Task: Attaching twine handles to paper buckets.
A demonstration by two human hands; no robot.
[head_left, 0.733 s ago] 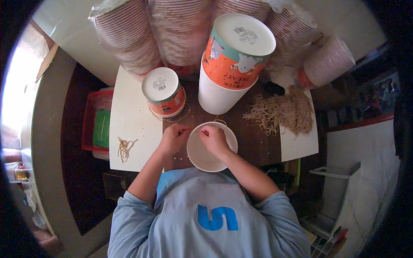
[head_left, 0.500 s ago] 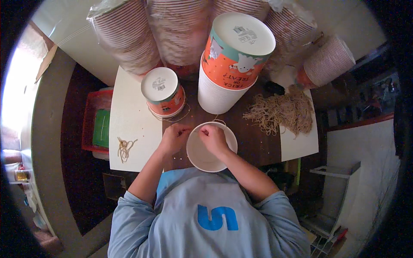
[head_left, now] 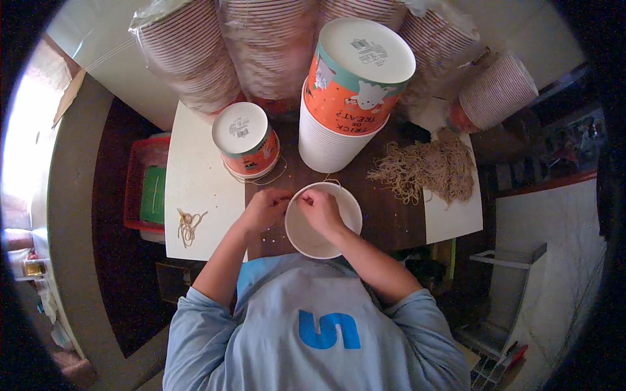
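A white paper bucket (head_left: 350, 218) stands mouth up at the front of the table, close to my body. My left hand (head_left: 268, 208) is closed in a pinch outside its left rim. Reaching over the opening, my right hand (head_left: 319, 207) pinches just inside that same side of the rim. Whatever is between the fingertips of either hand is too small or hidden to make out. A thin tan cord (head_left: 334, 180) loops out at the bucket's far rim.
Upside-down orange and green buckets stand beyond, in a short stack (head_left: 251, 151) and a tall stack (head_left: 352, 98). Tan cords lie in a heap (head_left: 427, 168) at right and a small bunch (head_left: 189, 226) at left. Plastic-wrapped bucket stacks (head_left: 189, 55) line the back.
The bucket has shifted very slightly right and away from my body. Both hands keep their pinch at its left rim, with only small finger movement.
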